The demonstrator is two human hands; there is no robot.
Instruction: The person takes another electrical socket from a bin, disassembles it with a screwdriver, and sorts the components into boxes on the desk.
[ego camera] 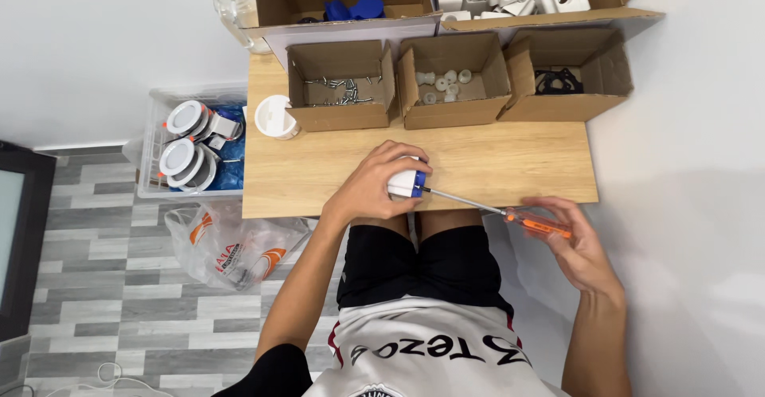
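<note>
White-and-blue fitting point(406, 182), pinned at the table's point(319, 182) near edge.

My left hand point(381, 183) clasped it, covering most of its body; my right hand point(575, 241) gripped one orange-handled screwdriver point(510, 214), tip at the blue end. Three small cardboard boxes point(341, 84) stood behind, contents hard to make out.

Seated at the wooden table point(335, 178), bare-armed and bare-handed, no rings, watch or sleeves visible. Below the table edge, black shorts point(422, 265) over the thighs. Nearer the camera, a white jersey point(430, 349) with black lettering, dark red trim at its sides.
</note>
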